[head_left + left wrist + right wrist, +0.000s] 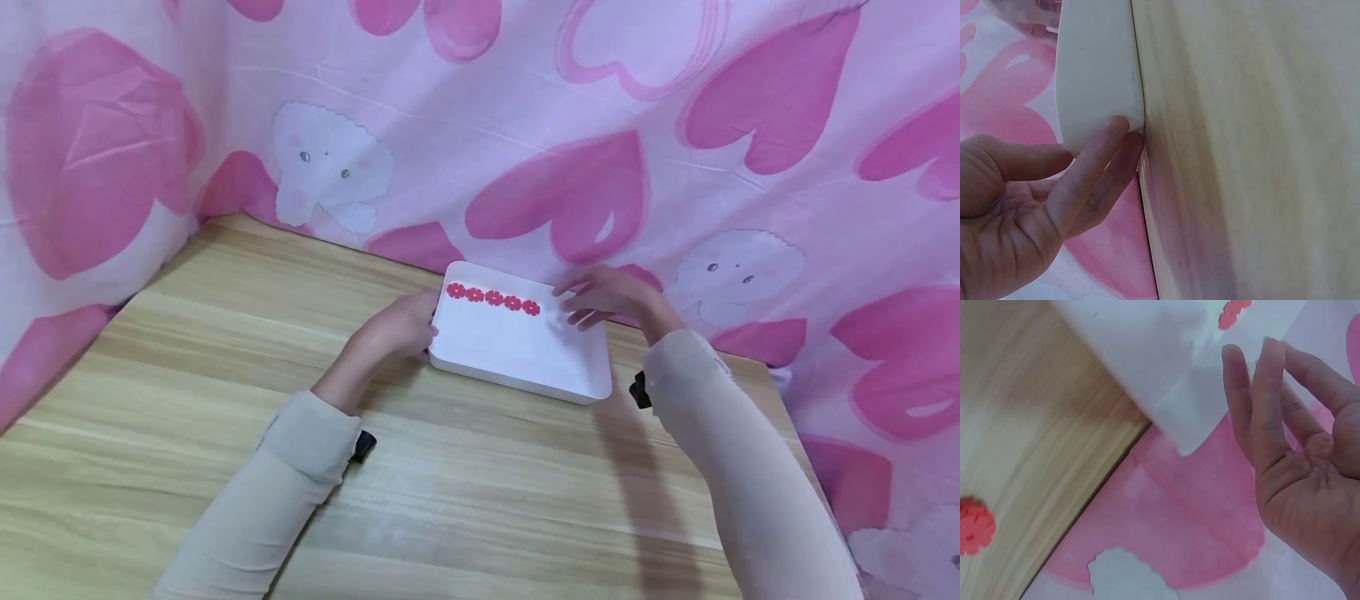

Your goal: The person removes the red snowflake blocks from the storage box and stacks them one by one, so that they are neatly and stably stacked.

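White tray [517,354] smooth plastic; table [225,333] matt wood; backdrop [525,125] cloth

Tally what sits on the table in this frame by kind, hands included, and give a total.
White tray: 1
Red flower pieces in the tray: 5, in a row along its far edge
Red flower piece loose on the table: 1, seen only from the right wrist
Hands: 2, left hand touching the tray's left edge, right hand open at its far right corner
Total: 9

A light wooden table [225,350] bears a white tray [517,354] near its far edge, and a red flower piece [974,525]
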